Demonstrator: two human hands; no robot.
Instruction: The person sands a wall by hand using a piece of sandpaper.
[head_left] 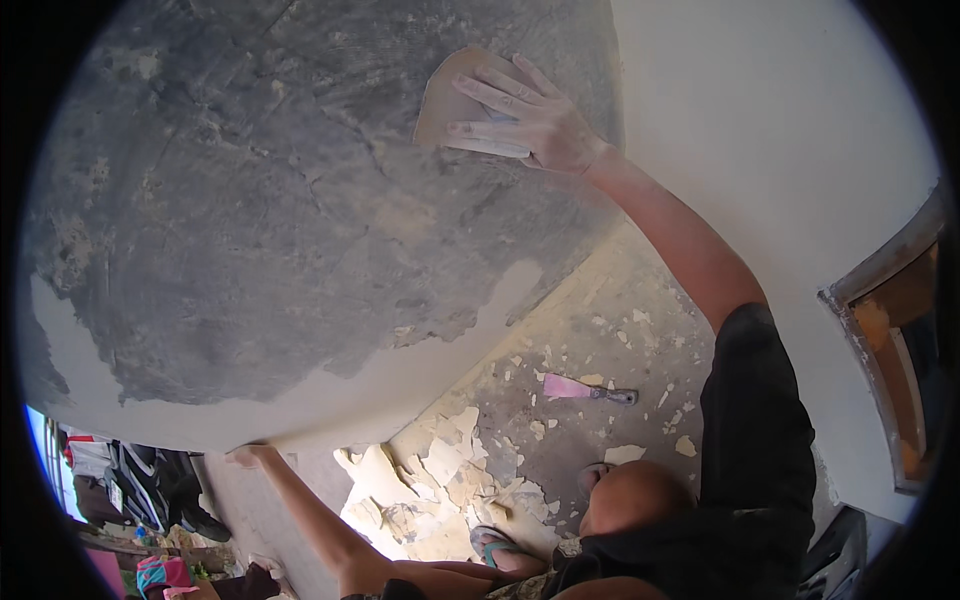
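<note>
Right hand (535, 125) is pressed flat against the wall, fingers spread and extended, palm down on a tan sheet of sandpaper (455, 95). The sheet is pinned under the fingers, not gripped around; its upper left part shows beyond the fingertips, the rest is covered by the hand. The sandpaper lies on the grey scraped patch of wall (250, 220), close to that patch's right edge. Just right of the hand, smooth white wall (780, 130) is seen, untouched.

Left hand (250, 456) is placed well below and to the left of the right hand, at the lower curved edge of the wall where a white plaster band (330, 400) runs under the grey patch. Fingers appear laid against that edge, nothing seen held; how far it is open cannot be told at this size.

Below both hands, the floor (620, 310) is littered with flakes of peeled paint (440, 470). A scraper with a pink blade (585, 390) is lying on the floor, well apart from either hand. A sandalled foot (495, 545) and a bent knee (635, 495) are partly cut off by the dark shirt (760, 460).

Far right, a wooden window frame (895, 330) is clipped by the lens rim. Lower left, clothes and bags (150, 490) are blurred and hard to make out.
</note>
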